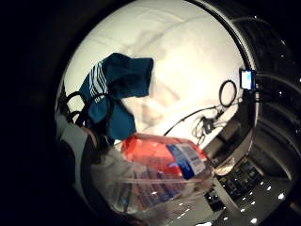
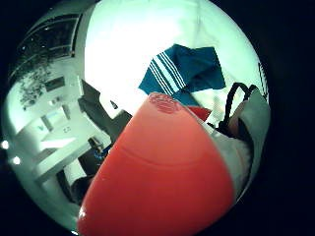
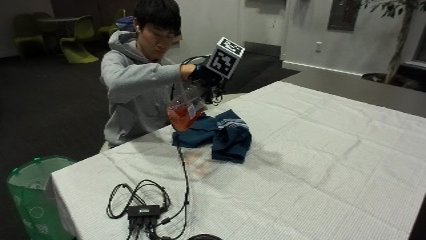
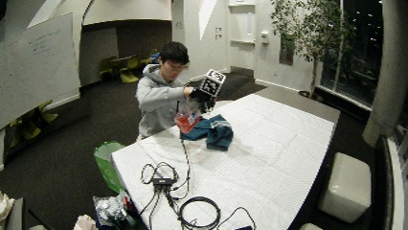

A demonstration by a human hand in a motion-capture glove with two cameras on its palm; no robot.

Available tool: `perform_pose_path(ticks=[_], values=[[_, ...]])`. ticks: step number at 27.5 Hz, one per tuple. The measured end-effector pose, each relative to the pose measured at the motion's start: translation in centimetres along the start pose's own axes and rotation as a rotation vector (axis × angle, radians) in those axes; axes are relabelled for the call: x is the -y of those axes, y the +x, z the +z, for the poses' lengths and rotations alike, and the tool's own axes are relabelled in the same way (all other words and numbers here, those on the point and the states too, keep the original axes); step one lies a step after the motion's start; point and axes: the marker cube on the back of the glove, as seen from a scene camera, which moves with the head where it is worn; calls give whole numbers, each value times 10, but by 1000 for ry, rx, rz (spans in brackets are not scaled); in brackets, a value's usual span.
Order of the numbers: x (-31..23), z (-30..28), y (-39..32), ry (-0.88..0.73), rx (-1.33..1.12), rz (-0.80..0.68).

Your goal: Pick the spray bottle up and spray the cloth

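The spray bottle (image 3: pixel 185 111) — clear plastic, holding orange-red liquid, with a blue-and-white label — hangs in the air below the gloved right hand (image 3: pixel 205 76), whose fingers are wrapped around its upper part. Its lower end tilts down toward the near edge of the blue cloth (image 3: pixel 218 134). Beneath the fingers, the cloth lies crumpled on the white tablecloth (image 3: pixel 319 150), its white stripes showing in the thumb side palm view — the bottle's body fills much of that view, close to the palm.
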Motion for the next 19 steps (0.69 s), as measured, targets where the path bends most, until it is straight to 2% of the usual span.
perform_pose_path(ticks=[12, 19], values=[[35, 58, -25, -151, -75, 13], [39, 60, -24, -154, -85, 20]])
